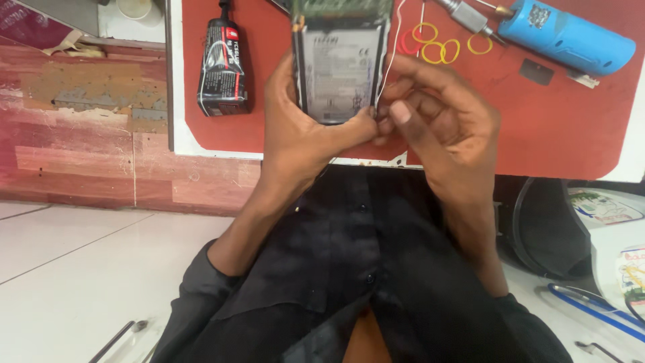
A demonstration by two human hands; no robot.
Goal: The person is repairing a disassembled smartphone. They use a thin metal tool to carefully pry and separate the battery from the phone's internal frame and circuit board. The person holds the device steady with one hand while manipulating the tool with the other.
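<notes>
The left hand (295,128) holds an opened phone (341,60) from the left side and from below, with the fingers closed around its lower edge. The phone shows its inside: a grey rectangular battery with a pale printed label fills the middle, and a green board sits at the top edge of the picture. The right hand (443,124) is at the lower right corner of the phone; its thumb and fingers are pressed together there and pinch something small, which I cannot identify. A thin white wire (388,54) runs along the right side of the phone down toward these fingers.

The phone is held above a red mat (557,128) that lies on the tabletop. To the left of the phone, a black squeezed tube (224,67) with a red and white label lies on the mat. To the right of the phone lie some rubber bands (440,47), yellow and red, close together. Farther right there is a blue cylindrical tool (571,37) with a metal tip, lying tilted, and just below it a small dark square piece (537,71).
</notes>
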